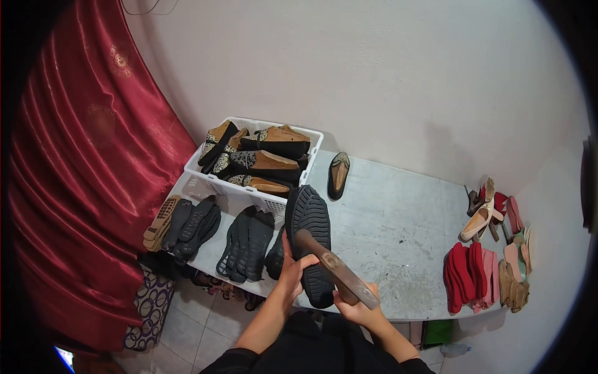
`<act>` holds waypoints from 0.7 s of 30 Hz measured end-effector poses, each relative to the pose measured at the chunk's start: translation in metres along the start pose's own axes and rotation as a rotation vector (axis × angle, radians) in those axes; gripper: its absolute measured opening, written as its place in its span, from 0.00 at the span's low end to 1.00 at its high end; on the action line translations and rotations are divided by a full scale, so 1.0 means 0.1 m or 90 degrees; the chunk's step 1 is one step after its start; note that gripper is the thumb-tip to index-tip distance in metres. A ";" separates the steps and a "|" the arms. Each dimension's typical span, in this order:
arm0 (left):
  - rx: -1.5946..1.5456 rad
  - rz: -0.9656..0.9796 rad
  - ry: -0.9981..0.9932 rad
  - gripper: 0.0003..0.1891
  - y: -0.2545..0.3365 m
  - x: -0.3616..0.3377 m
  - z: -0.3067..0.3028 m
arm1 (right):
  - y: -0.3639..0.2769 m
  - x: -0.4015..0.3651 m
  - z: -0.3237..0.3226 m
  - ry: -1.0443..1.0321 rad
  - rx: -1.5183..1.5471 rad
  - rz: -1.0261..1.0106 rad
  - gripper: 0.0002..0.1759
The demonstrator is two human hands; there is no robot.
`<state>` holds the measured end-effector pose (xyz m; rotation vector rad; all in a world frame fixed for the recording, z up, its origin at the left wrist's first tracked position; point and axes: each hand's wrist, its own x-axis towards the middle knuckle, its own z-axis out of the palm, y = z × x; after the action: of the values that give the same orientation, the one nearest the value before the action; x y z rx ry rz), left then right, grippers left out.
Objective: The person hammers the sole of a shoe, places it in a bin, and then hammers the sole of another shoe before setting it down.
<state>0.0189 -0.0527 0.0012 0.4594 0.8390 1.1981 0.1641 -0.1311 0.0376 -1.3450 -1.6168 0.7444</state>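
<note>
A black ridged shoe sole (310,215) is held upright in front of the body, its tread facing up toward the camera. My left hand (293,273) is closed round the sole's left edge, thumb across its tread. In my right hand (361,308) is a hammer (336,268) with a brown wooden handle, its far end lying over the middle of the sole. Whether the hammer touches the tread cannot be told. Behind the sole's left side more black soles (275,255) are partly hidden.
A white basket (249,190) holds several shoes on wooden lasts. One lasted shoe (339,176) stands on the table (398,230) beside it. Black soles (246,244) lie at the left, red soles (464,277) and a beige shoe (478,223) at the right. A red curtain (81,156) hangs left.
</note>
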 end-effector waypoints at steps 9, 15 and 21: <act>-0.022 0.011 0.010 0.50 -0.04 0.05 -0.09 | 0.09 0.03 -0.04 -0.031 0.029 0.005 0.12; -0.032 0.042 -0.031 0.50 -0.06 0.12 -0.09 | 0.12 0.07 -0.06 0.015 -0.010 0.016 0.13; -0.025 0.045 -0.037 0.52 -0.06 0.09 -0.05 | 0.24 0.03 -0.08 0.060 -0.011 -0.023 0.12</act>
<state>0.0199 -0.0465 -0.0093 0.4929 0.7528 1.2591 0.1820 -0.1234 0.0216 -1.3407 -1.5716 0.6373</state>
